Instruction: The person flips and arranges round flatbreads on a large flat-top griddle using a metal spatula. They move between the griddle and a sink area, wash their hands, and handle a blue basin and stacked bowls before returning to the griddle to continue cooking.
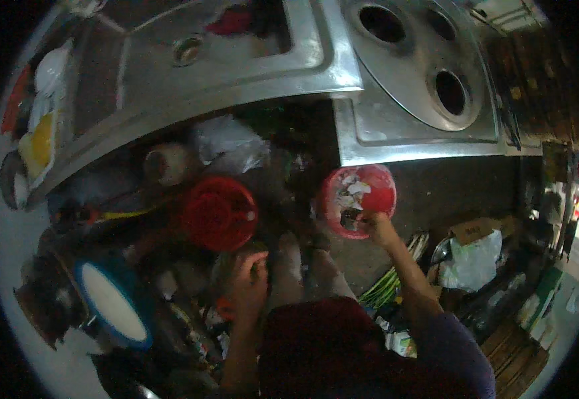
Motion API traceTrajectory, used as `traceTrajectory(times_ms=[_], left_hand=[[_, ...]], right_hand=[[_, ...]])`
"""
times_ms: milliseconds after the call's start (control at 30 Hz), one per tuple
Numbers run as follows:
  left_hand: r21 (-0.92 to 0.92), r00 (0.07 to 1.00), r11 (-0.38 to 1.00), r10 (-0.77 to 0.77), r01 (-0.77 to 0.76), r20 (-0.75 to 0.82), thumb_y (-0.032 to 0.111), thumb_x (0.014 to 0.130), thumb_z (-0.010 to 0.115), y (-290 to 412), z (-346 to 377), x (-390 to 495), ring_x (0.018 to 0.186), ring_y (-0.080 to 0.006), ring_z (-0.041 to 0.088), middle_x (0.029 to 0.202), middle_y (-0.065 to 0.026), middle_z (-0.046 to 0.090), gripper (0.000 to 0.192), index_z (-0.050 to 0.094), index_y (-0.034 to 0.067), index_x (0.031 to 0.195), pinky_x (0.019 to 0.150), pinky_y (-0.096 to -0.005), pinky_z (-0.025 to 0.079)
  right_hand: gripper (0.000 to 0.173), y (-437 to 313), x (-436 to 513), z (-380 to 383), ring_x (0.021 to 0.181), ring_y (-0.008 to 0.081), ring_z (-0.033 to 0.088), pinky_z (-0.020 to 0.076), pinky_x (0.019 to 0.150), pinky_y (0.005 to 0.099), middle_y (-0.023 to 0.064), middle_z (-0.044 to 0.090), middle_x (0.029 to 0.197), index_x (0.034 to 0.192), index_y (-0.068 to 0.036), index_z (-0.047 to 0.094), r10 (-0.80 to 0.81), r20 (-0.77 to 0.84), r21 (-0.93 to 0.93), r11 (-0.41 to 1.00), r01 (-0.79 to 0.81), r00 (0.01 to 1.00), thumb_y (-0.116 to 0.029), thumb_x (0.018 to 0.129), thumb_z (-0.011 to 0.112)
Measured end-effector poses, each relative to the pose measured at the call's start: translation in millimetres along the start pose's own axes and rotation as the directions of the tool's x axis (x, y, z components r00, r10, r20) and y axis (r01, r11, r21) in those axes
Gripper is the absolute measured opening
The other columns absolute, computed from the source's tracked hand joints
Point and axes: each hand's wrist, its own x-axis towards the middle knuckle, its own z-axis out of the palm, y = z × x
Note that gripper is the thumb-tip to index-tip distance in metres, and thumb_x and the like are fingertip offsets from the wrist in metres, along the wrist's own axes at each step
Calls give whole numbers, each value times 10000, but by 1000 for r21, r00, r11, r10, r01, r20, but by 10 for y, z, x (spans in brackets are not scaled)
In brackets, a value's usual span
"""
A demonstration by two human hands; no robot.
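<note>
My right hand [381, 230] reaches over the near rim of a red plastic bucket [380, 187]. Its fingertips pinch a small dark object [351, 218], too blurred to name exactly. Crumpled whitish scraps [353, 192] lie in that bucket. My left hand [252, 272] hovers by my shin with curled fingers, and whether anything is between them is unclear. Just beyond it stands a second red plastic tub [217, 214], with a dim interior.
Above are a steel sink [152, 80] and a steel stovetop [414, 75] with round openings. Green-stalked vegetables [386, 287] lie on the floor at right, near a pale plastic bag [471, 267]. A blue-rimmed oval thing [112, 301] stands at left.
</note>
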Motion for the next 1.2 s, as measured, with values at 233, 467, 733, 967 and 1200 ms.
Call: traceTrajectory(times_ms=[233, 467, 733, 967, 1200], left_hand=[[-78, 946, 973, 192, -219, -262, 12, 863, 546, 366, -942, 352, 881, -264, 587, 943, -116, 607, 148, 632, 24, 983, 796, -334, 468], [16, 860, 975, 203, -222, -468, -41, 826, 547, 361, -1657, 458, 884, -280, 588, 928, -125, 603, 168, 632, 29, 953, 784, -348, 468], [-79, 863, 997, -34, -7, -505, 6, 850, 554, 177, -1737, 611, 937, -291, 580, 976, -124, 595, 149, 628, 55, 970, 821, -359, 461], [-98, 908, 995, -51, 11, -416, 64, 902, 539, 99, -1571, 977, 979, -289, 579, 1037, -134, 603, 151, 603, 45, 1037, 854, -361, 457], [-70, 995, 993, 96, -98, -22, 139, 921, 583, -638, -939, 1610, 981, -250, 615, 1135, -126, 618, 267, 558, 66, 1177, 849, -351, 490]], right_hand=[[67, -3308, 293, -411, 767, 106, 577, 474, 692, 252, 45, 615, 796, 850, -13, 625, -321, 4, 308, 902, 304, 947, -38, 831, 684], [143, -4871, 2600, 82, 707, 161, 601, 483, 656, 310, 94, 639, 790, 873, -25, 638, -631, 21, -122, 768, 629, 775, -151, 831, 691], [280, -4417, 4879, 859, 886, 335, 644, 504, 786, 424, 190, 669, 940, 987, -67, 687, -451, 313, -745, 429, 511, 836, -265, 789, 679], [340, -4584, 4851, 861, 890, 291, 641, 500, 780, 393, 165, 667, 973, 1092, -43, 648, -378, 501, -665, 408, 626, 778, -269, 839, 640], [210, -4405, 1819, 298, 884, 156, 620, 508, 739, 305, 75, 675, 936, 1008, -13, 659, -420, 444, 549, 826, 131, 791, -191, 944, 568]])
